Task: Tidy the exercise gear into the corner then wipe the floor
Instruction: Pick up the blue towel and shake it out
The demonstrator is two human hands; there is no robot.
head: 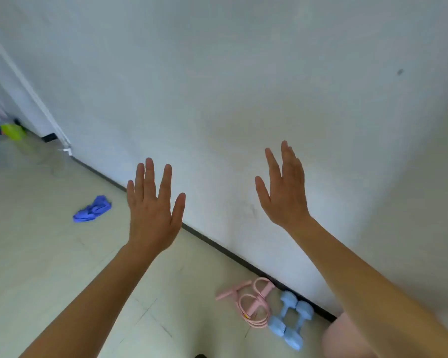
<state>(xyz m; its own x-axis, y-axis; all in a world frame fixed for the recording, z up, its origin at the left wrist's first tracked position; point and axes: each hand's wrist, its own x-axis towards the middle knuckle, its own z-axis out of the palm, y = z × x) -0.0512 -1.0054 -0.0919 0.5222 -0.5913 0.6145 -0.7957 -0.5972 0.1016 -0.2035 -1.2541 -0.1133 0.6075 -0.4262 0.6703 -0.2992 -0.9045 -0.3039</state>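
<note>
Head view: the left hand (153, 210) and right hand (285, 195) are raised before the white wall (243, 73), fingers straight and spread, holding nothing. Two blue dumbbells (291, 322) lie side by side on the floor (36, 254), close against the black baseboard (243, 263), below the right forearm. A pink pedal puller (251, 299) lies just beside them on their left. A crumpled blue-violet item (92, 209), possibly a band or cloth, lies well apart, left of the left hand.
</note>
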